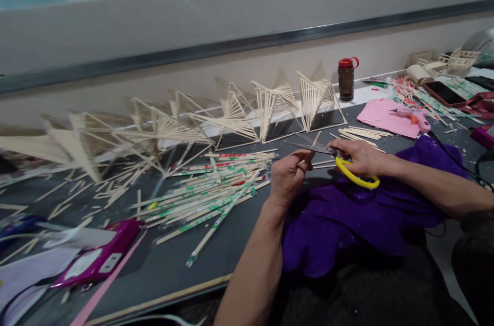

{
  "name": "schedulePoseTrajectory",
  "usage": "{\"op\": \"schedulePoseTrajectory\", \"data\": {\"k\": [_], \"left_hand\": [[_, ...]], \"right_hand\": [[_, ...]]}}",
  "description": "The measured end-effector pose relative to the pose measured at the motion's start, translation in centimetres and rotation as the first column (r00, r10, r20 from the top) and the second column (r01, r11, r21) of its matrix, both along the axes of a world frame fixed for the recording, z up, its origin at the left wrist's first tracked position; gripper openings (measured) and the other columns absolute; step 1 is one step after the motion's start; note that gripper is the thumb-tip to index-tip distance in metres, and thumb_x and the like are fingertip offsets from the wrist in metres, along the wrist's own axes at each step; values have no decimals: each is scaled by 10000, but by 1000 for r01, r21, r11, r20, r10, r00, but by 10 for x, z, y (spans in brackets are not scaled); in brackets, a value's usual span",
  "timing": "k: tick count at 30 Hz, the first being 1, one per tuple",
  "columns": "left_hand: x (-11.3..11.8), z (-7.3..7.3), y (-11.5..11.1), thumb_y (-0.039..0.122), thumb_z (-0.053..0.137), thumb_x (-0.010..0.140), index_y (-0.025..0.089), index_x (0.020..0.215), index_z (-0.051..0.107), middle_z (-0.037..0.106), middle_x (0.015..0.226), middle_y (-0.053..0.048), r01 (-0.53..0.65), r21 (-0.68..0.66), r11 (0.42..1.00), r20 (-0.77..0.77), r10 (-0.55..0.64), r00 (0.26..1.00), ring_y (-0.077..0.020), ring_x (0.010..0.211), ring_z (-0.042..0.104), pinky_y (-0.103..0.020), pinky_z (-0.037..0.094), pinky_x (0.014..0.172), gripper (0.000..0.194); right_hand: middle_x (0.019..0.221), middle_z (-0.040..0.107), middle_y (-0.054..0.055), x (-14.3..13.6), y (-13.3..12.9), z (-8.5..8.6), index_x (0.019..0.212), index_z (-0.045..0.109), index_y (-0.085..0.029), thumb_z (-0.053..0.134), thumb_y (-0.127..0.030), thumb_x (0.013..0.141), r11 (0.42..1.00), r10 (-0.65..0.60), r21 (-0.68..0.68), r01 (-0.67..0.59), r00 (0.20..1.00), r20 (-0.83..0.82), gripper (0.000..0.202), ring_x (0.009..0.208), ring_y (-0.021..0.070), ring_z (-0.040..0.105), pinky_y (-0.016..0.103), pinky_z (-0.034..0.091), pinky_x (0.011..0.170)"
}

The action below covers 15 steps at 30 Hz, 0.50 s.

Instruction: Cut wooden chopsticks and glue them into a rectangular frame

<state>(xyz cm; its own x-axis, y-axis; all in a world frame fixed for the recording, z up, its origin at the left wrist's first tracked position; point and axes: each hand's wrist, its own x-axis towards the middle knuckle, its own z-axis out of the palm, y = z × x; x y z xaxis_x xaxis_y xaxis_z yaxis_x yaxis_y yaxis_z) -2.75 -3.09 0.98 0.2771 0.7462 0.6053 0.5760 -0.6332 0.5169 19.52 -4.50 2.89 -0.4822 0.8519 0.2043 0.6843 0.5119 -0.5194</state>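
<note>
My right hand (357, 156) grips a pair of scissors (357, 177) with yellow handles, the blades pointing left over the purple cloth's far edge. My left hand (287, 174) is closed in a pinch on a thin wooden chopstick (317, 138), whose tip pokes up beside the scissor blades. More pale stick lengths (324, 164) show between the two hands. The purple cloth (347, 223) is spread under my hands and over my lap. Left of my left hand lies a pile of wrapped chopsticks (216, 192) with green and red print.
Several fan-shaped stick structures (278, 105) line the wall. A red-lidded bottle (346, 79) stands behind loose sticks (363, 133). To the right, a pink glue gun (411, 118) lies on a pink sheet (376, 112), with a phone (443, 92) beyond. A magenta power strip (104, 254) lies left.
</note>
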Motion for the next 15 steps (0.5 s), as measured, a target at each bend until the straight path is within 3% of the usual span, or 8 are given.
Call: {"op": "schedulePoseTrajectory", "data": {"k": [9,15], "left_hand": [[5,0,0,283,591,824,214,753,682,704,595,35,-56,-125,991,64,64,996,-114,524,641,-185,475,555,134],[7,-4,0,301,627,818,221,802,695,716,616,45,-89,-163,983,103,106,989,-118,560,666,-185,490,588,106]], "right_hand": [[760,569,7,-2,2,-5,1146,577,-187,595,-256,768,996,-49,75,47,998,27,384,660,144,467,265,324,630],[758,579,-10,-3,1,-1,1119,583,-219,603,-281,792,997,-73,21,73,997,31,334,643,135,470,256,321,614]]}}
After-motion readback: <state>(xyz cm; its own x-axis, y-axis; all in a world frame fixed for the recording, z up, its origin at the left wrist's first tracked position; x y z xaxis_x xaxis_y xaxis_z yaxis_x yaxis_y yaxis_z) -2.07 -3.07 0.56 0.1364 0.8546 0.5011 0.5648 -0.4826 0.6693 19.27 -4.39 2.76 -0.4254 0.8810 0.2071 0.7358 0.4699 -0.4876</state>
